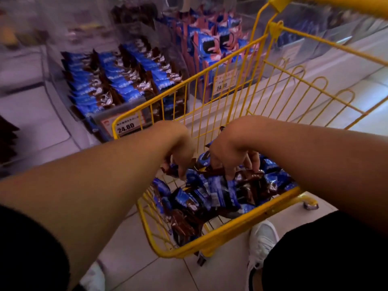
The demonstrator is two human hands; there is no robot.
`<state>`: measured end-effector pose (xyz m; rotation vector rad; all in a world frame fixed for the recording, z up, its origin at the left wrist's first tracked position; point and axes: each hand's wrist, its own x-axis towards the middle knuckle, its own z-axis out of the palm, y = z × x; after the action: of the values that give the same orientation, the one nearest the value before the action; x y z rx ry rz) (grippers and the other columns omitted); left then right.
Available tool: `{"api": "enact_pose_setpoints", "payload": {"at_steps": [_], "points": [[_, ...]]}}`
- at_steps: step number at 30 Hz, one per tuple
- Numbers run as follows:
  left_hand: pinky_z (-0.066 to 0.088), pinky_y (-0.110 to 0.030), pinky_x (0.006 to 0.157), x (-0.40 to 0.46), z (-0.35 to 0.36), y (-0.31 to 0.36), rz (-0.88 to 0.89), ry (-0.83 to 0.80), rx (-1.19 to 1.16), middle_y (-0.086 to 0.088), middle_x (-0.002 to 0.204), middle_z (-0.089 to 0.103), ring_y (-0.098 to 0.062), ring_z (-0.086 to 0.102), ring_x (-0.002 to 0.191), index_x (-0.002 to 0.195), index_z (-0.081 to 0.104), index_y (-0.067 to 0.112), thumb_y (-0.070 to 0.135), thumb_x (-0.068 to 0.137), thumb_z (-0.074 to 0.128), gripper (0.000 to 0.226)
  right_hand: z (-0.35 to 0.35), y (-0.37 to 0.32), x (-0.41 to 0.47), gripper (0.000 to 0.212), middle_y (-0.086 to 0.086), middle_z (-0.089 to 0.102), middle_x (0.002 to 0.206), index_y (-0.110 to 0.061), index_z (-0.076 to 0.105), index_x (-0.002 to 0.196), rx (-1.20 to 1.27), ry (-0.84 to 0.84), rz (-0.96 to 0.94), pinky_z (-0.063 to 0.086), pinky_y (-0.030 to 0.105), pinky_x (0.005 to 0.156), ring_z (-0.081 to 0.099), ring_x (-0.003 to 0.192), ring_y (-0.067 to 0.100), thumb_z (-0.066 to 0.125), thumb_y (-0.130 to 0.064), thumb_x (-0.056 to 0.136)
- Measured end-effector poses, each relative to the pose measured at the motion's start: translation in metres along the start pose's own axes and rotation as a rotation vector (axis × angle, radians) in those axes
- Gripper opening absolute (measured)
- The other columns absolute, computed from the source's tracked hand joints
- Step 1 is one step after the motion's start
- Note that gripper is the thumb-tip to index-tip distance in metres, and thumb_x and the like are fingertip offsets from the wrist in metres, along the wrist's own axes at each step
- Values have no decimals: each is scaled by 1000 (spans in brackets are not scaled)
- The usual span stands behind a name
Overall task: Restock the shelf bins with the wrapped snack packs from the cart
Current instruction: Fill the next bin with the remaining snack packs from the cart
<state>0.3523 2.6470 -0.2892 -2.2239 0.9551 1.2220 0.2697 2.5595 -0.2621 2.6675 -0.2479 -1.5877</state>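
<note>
Both our hands reach down into the yellow cart (220, 236) — left hand (180, 148) and right hand (228, 152), fingers curled, pinching blue-and-brown snack packs (218, 192).

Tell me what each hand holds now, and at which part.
The right hand pinches blue-and-brown snack packs by their upper edges, inside the yellow cart. The left hand reaches into the pile; its grip cannot be told.

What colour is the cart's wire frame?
Yellow. The cart shows it clearly in the head view, wires and rim alike.
</note>
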Motion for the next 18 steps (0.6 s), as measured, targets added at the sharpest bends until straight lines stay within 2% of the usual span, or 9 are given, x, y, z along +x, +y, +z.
{"api": "enact_pose_setpoints", "payload": {"at_steps": [2,4,6,8,10,12,14,16,18], "points": [[58,-28,62,-25,-9,-11,75,32,-230,-11,111,59,-22,62,79,150,31,13,13,90,71,72,-6,9,-11,40,14,61,127,-9,54,136,39,58,2,59,35,64,68,102,34,59,-23,99],[54,-24,58,-56,-11,-26,168,86,-384,-6,102,58,-18,61,77,149,34,19,11,91,68,67,-14,20,-23,31,12,63,119,-12,60,127,95,164,-11,61,41,67,68,93,30,62,-21,98],[55,-29,68,-86,-4,-44,303,137,-651,-11,112,63,-21,63,85,145,42,20,7,92,64,58,-19,31,-32,22,10,65,108,-15,66,117,198,285,-38,63,44,65,67,81,26,64,-17,96],[54,-41,81,-114,8,-61,487,170,-1030,-20,118,66,-29,64,98,135,50,15,2,93,57,45,-21,42,-41,13,7,68,89,-20,72,103,362,405,-118,62,45,62,66,69,22,65,-14,94],[57,-46,82,-135,23,-72,618,205,-1331,-20,113,69,-31,68,101,119,60,12,6,88,53,32,-21,49,-52,15,4,67,79,-24,74,95,577,495,-263,61,48,64,64,67,18,65,-12,94],[61,-45,73,-146,38,-77,637,253,-1569,-14,102,72,-26,72,92,108,64,7,17,84,50,29,-18,52,-65,15,9,67,89,-19,73,103,816,536,-434,61,49,67,62,82,22,63,-12,94],[61,-37,62,-150,50,-78,611,331,-1722,-10,95,72,-22,73,82,104,65,7,29,91,47,31,-16,48,-76,18,14,69,110,-15,71,109,1043,581,-587,60,55,72,63,101,26,61,-13,94],[57,-33,56,-148,62,-77,611,427,-1787,-9,95,73,-20,72,77,106,67,9,43,84,61,41,-12,33,-85,21,19,65,122,-12,70,112,1187,654,-658,58,61,74,63,113,31,60,-13,94],[56,-31,56,-146,71,-75,659,535,-1798,-7,94,75,-18,72,75,112,67,14,48,67,77,58,-8,11,-87,21,22,63,124,-10,68,114,1219,713,-670,61,55,69,63,115,35,59,-12,96]]}}
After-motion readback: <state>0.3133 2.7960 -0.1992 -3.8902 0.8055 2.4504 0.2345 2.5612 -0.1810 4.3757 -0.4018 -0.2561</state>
